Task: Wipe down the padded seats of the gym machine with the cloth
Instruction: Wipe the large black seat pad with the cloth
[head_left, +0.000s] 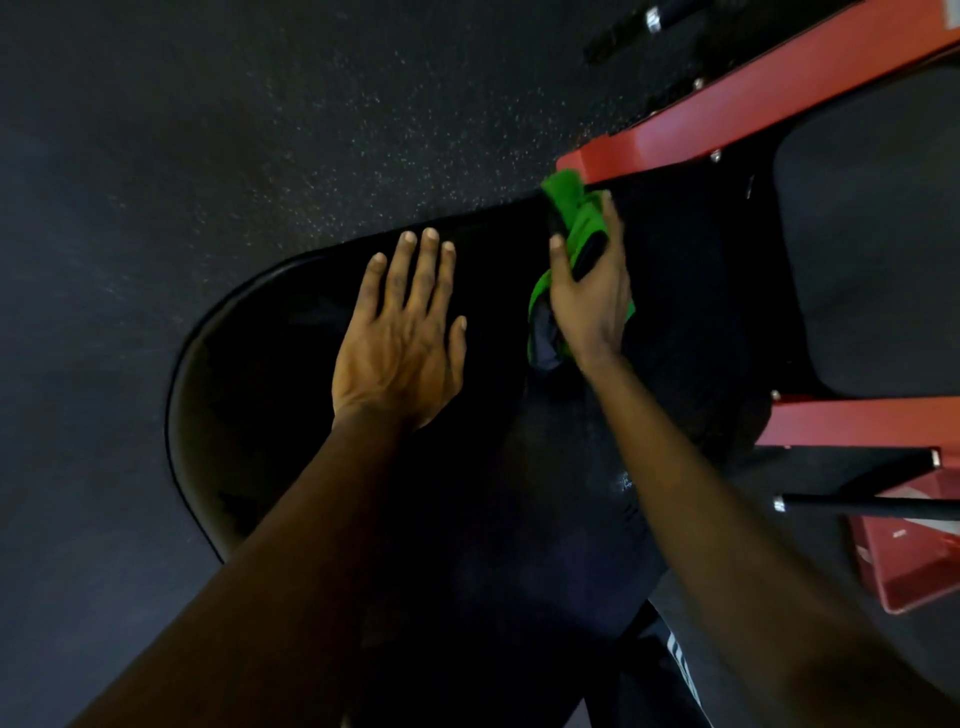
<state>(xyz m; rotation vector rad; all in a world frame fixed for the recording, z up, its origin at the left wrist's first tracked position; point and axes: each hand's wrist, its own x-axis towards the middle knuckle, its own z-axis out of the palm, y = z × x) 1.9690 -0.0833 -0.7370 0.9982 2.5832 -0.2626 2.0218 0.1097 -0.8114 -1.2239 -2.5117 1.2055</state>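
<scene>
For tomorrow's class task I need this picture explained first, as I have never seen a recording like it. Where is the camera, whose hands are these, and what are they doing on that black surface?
There is only one picture. It comes from a wide-angle camera worn on a person's head, looking down along both arms. No robot is involved: these are a person's two bare hands. The left hand lies flat, fingers straight, on the black padded seat of a gym machine. The right hand grips a green cloth and holds it against the far part of the pad, right beside the machine's red frame. Under everything is a dark speckled floor. The picture is dim, so it does not show which parts of the pad have already been wiped.
</scene>
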